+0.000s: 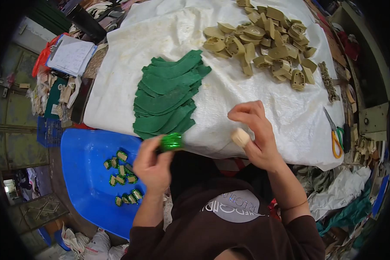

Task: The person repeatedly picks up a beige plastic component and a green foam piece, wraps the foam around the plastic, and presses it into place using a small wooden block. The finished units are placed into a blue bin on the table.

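My left hand [152,164] is closed on a shiny green-covered heel block [172,141], held by the thumb and fingers over the table's near edge. Motion blurs the piece a little. My right hand [256,136] hovers above the white sheet with its fingers bent and apart from the thumb, holding nothing. A beige wrap [240,137] covers that thumb's tip. Just beyond my left hand lies a stack of curved green fabric pieces [169,93]. Farther right is a heap of bare tan heel blocks [268,39].
A blue tub [80,173] at left below the table holds several green-covered heel blocks [121,173]. Scissors with orange and green handles [335,134] lie at the right table edge. A clipboard with paper [71,55] sits far left. The white sheet [117,78] covers the table.
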The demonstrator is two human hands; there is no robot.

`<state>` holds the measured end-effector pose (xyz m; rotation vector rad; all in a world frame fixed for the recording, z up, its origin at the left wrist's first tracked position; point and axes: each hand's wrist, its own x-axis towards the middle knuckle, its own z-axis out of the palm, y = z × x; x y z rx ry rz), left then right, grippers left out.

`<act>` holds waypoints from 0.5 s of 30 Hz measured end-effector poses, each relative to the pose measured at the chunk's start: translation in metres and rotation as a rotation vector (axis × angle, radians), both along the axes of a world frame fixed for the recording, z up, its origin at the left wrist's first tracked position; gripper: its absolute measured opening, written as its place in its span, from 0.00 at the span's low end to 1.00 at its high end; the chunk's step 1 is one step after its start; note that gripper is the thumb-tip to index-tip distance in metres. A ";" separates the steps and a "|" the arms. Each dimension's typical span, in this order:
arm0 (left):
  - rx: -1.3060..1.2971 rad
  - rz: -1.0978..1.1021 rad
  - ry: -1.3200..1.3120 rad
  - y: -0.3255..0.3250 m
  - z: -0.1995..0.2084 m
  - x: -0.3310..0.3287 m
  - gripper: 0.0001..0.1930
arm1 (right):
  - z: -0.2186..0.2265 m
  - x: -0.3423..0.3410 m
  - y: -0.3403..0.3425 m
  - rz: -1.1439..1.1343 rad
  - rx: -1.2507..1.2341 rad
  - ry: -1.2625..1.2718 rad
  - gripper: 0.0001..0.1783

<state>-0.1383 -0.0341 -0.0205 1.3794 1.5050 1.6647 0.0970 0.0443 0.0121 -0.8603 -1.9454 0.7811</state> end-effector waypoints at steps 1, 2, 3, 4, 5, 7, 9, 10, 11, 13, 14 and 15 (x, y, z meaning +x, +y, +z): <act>-0.043 0.137 0.045 -0.008 -0.009 -0.022 0.15 | 0.001 -0.004 0.005 -0.030 0.017 -0.061 0.17; -0.093 0.254 0.005 -0.019 -0.023 -0.045 0.15 | 0.002 -0.011 0.009 -0.040 0.002 -0.068 0.18; -0.157 0.332 0.006 -0.029 -0.036 -0.068 0.17 | 0.001 -0.019 0.013 -0.044 0.021 -0.092 0.17; -0.266 0.385 0.124 -0.041 -0.046 -0.090 0.18 | 0.000 -0.026 0.018 -0.050 0.038 -0.113 0.17; -0.374 0.439 0.237 -0.050 -0.055 -0.105 0.19 | 0.000 -0.034 0.022 -0.056 0.058 -0.139 0.17; -0.451 0.533 0.425 -0.053 -0.065 -0.113 0.18 | 0.001 -0.048 0.031 -0.073 0.095 -0.186 0.16; -0.410 0.574 0.529 -0.050 -0.063 -0.114 0.18 | 0.000 -0.062 0.040 -0.084 0.175 -0.218 0.16; -0.330 0.569 0.533 -0.040 -0.054 -0.106 0.18 | 0.000 -0.070 0.044 -0.100 0.218 -0.256 0.16; -0.250 0.563 0.538 -0.029 -0.042 -0.097 0.17 | 0.001 -0.077 0.049 -0.124 0.257 -0.287 0.16; -0.091 0.392 0.521 -0.007 -0.017 -0.072 0.15 | 0.004 -0.090 0.057 -0.172 0.332 -0.345 0.18; 0.005 0.289 0.533 0.003 -0.010 -0.063 0.15 | 0.003 -0.094 0.061 -0.177 0.360 -0.397 0.17; 0.071 0.195 0.596 0.014 -0.001 -0.052 0.15 | -0.001 -0.096 0.065 -0.186 0.386 -0.449 0.17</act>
